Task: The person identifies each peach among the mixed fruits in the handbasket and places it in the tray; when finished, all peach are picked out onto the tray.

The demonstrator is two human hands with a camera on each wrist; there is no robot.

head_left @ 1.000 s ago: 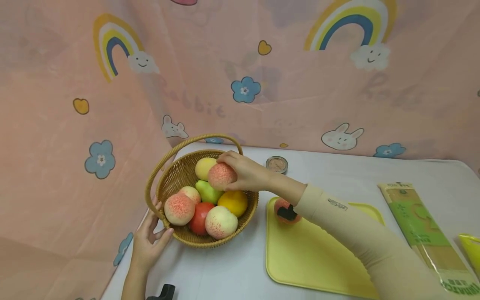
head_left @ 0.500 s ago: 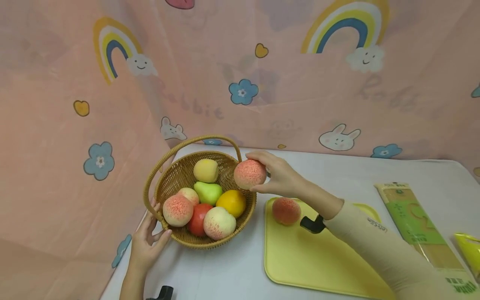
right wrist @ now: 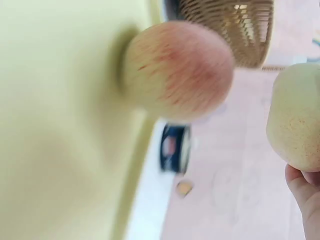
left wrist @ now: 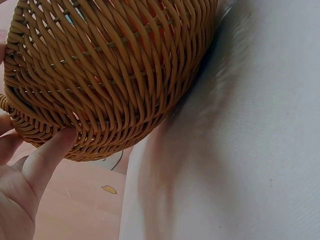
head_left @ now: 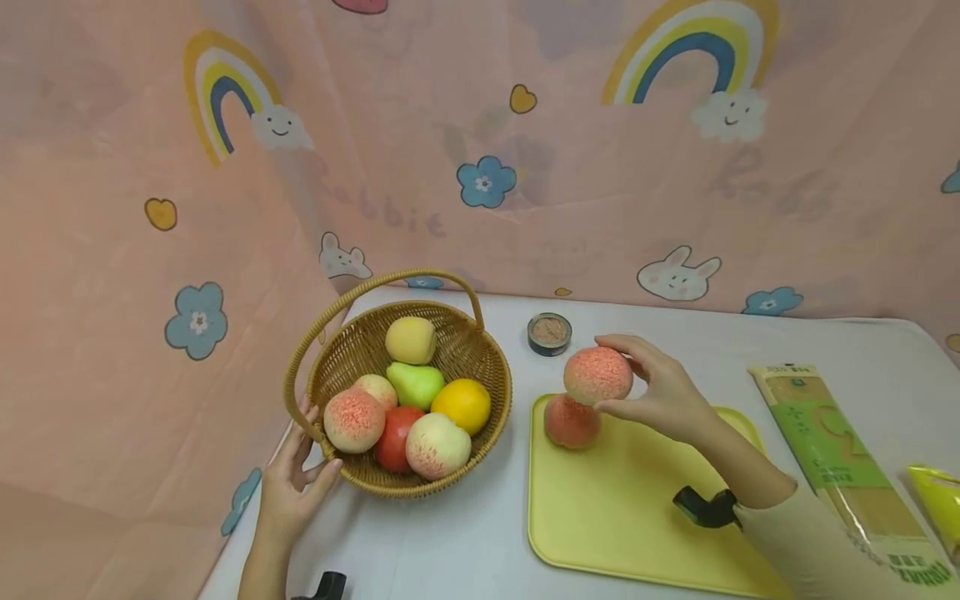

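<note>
My left hand (head_left: 291, 496) grips the left rim of a wicker basket (head_left: 467, 352), its thumb (left wrist: 47, 157) against the outer weave in the left wrist view. Inside lie a green pear (head_left: 415, 386), a pale yellow fruit (head_left: 410, 340), an orange-yellow fruit (head_left: 463, 406), a red fruit (head_left: 394, 442) and several peaches (head_left: 354, 421). My right hand (head_left: 667, 398) pinches a pink peach (head_left: 597, 375) between thumb and fingers, above the yellow tray (head_left: 592, 525). A second peach (right wrist: 177, 70) rests on that tray near its far left corner, partly overlapped by the held one in the head view.
Behind the tray stands a small round tin (head_left: 549, 333) with a clear top. To the tray's right lies a long flat green-and-tan packet (head_left: 840, 454), with a yellow packet (head_left: 936, 504) beyond it. A printed pink cloth (head_left: 570, 192) hangs behind the white table.
My right hand has lifted the peach out of the basket and carried it right, over the tray. The left hand stays at the basket's rim.
</note>
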